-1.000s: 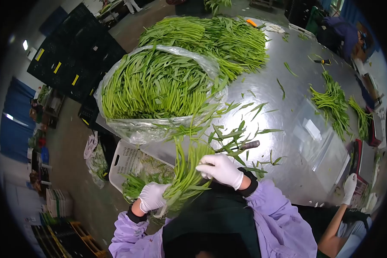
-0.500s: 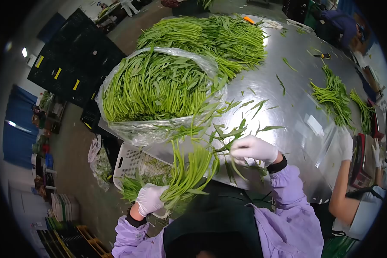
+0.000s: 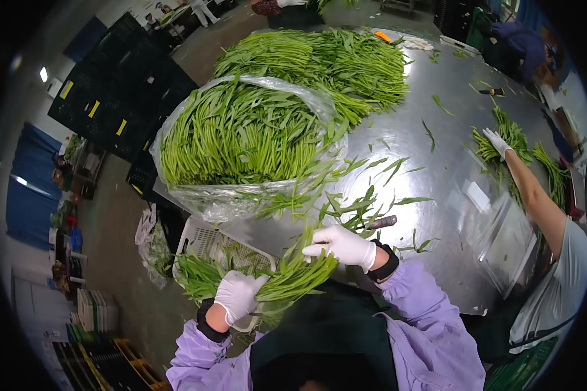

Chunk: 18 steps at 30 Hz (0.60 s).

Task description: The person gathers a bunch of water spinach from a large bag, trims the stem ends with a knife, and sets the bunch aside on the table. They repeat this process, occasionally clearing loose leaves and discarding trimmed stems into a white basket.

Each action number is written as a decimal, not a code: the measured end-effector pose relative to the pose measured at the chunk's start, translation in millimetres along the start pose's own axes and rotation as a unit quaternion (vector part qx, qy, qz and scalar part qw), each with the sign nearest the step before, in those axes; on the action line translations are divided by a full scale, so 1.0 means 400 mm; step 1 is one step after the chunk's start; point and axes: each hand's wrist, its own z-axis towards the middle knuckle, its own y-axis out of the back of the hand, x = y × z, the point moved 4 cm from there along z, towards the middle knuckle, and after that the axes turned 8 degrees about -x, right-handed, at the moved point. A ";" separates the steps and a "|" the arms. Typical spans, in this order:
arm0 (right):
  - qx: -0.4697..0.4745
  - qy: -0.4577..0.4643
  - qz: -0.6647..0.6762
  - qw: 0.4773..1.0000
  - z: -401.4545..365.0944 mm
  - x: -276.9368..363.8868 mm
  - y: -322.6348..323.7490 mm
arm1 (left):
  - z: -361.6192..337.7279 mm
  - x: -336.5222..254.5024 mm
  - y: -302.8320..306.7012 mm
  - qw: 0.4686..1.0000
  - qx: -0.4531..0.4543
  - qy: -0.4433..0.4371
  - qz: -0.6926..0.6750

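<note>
My left hand [image 3: 237, 296], in a white glove, is closed round a bunch of water spinach [image 3: 292, 281]; its leaves hang to the left and its stems point right. At the stem end, my right hand [image 3: 342, 247], gloved too, has its fingers curled over some of the stems. Just beyond the right hand, a dark handle [image 3: 381, 222], like that of a knife, lies among loose leaves on the metal table. Ahead of the left hand stands a large clear plastic bag [image 3: 209, 197] packed with upright water spinach [image 3: 238, 140].
A big pile of water spinach [image 3: 313, 62] lies behind the bag. Below the table's left edge is a white plastic basket [image 3: 199, 238] with greens. On the right, a co-worker's gloved hand [image 3: 497, 143] touches a smaller bunch. Dark crates [image 3: 114, 85] are stacked at left.
My right hand has moved left and down from the loose leaves onto the stems, uncovering the dark handle. The bunch now lies flatter. The co-worker's arm has reached forward to the smaller bunch.
</note>
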 end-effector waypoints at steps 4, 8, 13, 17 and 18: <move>0.054 -0.050 0.128 0.989 -0.036 0.020 0.031 | -0.009 0.010 0.005 1.000 -0.009 0.007 0.005; 0.010 -0.054 0.079 0.995 -0.069 0.033 0.130 | -0.027 0.028 0.000 0.997 0.012 0.026 0.067; -0.120 0.193 -0.477 0.849 -0.017 0.142 0.061 | -0.008 0.022 -0.010 0.995 0.012 0.021 0.098; 0.067 0.230 -0.567 0.788 0.023 0.096 -0.088 | 0.031 0.002 0.011 0.995 0.014 -0.020 0.099; 0.113 0.205 -0.577 0.783 0.038 0.076 -0.105 | 0.032 0.008 -0.005 0.994 0.004 -0.026 0.102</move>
